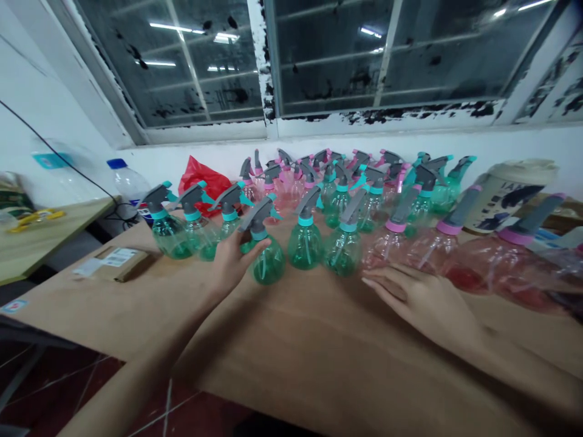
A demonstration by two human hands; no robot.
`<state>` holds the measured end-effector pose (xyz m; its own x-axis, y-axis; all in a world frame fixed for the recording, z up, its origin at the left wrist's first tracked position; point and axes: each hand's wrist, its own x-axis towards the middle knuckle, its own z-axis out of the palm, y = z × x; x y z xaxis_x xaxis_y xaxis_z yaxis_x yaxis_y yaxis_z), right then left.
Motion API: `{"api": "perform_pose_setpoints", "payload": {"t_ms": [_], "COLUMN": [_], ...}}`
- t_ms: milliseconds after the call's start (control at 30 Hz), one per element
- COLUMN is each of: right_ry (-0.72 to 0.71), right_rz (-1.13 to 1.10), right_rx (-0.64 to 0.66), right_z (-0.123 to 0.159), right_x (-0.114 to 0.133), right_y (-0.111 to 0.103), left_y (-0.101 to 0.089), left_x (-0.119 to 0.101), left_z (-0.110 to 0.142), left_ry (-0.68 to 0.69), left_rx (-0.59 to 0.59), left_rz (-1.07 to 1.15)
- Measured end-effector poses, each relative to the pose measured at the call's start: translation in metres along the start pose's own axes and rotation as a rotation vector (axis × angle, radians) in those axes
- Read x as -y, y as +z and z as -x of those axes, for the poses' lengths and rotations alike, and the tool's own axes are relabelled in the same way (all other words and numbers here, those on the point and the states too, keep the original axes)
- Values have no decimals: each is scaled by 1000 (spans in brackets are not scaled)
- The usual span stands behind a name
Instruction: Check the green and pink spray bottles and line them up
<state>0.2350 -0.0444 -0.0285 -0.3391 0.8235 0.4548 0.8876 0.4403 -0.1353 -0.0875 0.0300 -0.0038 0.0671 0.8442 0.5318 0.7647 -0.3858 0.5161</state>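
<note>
Several green spray bottles with grey triggers and teal collars stand in rows on a brown table [296,352]. My left hand [234,258] is wrapped around one green spray bottle [268,258] at the front of the row. Flat on the table lies my right hand [419,297], fingers stretched out, fingertips next to a pink spray bottle [387,243]. More pink spray bottles [483,261] with pink collars stand to the right.
A red plastic bag [203,179] and a clear water bottle [130,182] sit at the back left. A small cardboard parcel [118,262] lies on the table's left. A large printed cup [505,194] stands at the right. Windows run behind.
</note>
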Motion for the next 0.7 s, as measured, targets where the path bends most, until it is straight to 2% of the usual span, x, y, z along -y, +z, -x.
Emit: {"api": "perform_pose_setpoints", "payload": {"t_ms": [133,233,333,700], "right_ry": [90,134,174,290], "right_rz": [-3,17,-24,-85], "right_rx": [-69,-108,-89,50], "right_z": [-33,-57,-75,-115], "right_x": [32,51,64,73], "right_y": [-9,-7,-1,26], "left_y": [4,6,7,16], "left_x": [3,4,3,8], "left_z": [-8,-15,-21,-35], "left_ry": [47,70,88,118], "left_rx": [4,16,35,24], "left_rz": [-15,-40,-67,-17]}}
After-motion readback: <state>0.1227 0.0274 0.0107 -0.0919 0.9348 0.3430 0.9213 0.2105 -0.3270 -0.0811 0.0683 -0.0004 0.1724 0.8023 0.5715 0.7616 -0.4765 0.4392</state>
